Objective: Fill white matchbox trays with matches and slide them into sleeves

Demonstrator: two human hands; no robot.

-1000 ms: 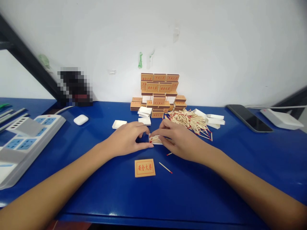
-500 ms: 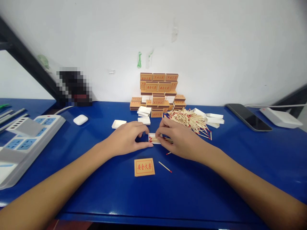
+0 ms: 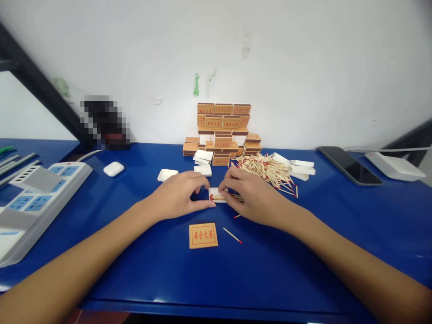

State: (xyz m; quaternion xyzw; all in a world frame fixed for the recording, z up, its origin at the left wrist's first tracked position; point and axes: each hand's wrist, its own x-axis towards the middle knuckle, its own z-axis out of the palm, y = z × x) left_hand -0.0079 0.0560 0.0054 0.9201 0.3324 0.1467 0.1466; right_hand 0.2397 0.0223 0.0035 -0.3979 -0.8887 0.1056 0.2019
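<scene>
A small white matchbox tray (image 3: 213, 191) lies on the blue table at the centre, with several red-tipped matches (image 3: 216, 197) in it. My left hand (image 3: 184, 193) is at the tray's left end, thumb and fingers apart around its corner. The fingers of my right hand (image 3: 241, 191) are pinched on matches over the tray's right part, and they hide that end. In front lies a flat orange matchbox sleeve (image 3: 203, 235), and a single match (image 3: 232, 235) rests to its right.
Behind the hands stand stacked orange matchboxes (image 3: 223, 122), white trays (image 3: 203, 170) and a large match pile (image 3: 266, 168). A phone (image 3: 349, 165) and a white box (image 3: 394, 165) lie right. At left are a white case (image 3: 114, 169) and a power strip (image 3: 72, 182).
The matches in the tray now lie straighter along its length, with their red tips near its left end. Both hands have stayed nearly in place.
</scene>
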